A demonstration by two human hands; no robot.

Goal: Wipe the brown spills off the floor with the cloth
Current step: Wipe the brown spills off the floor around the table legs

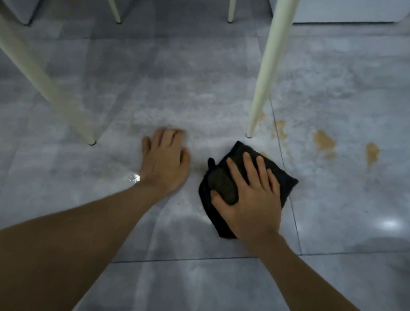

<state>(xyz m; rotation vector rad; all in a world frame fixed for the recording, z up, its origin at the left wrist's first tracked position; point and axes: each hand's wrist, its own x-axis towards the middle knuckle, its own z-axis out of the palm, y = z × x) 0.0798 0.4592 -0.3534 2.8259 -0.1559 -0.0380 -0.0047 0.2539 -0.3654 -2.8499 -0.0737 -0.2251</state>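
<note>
A dark folded cloth (223,184) lies flat on the grey tiled floor (206,98) near the middle. My right hand (250,195) presses down on it, fingers spread over the top and thumb hooked on its left part. My left hand (165,158) rests flat on the bare floor just left of the cloth, holding nothing. Brown spills (324,141) stain the tiles beyond and to the right of the cloth: a patch (280,130) by the chair leg, a larger one in the middle and a smaller one (372,152) further right. A faint brown smear shows at the cloth's far edge.
A cream chair leg (267,72) stands on the floor just beyond the cloth. Another slanted leg (39,76) comes down at the left, ending near my left hand. Two more legs (233,0) stand further back. A white cabinet base (348,9) is at the top right.
</note>
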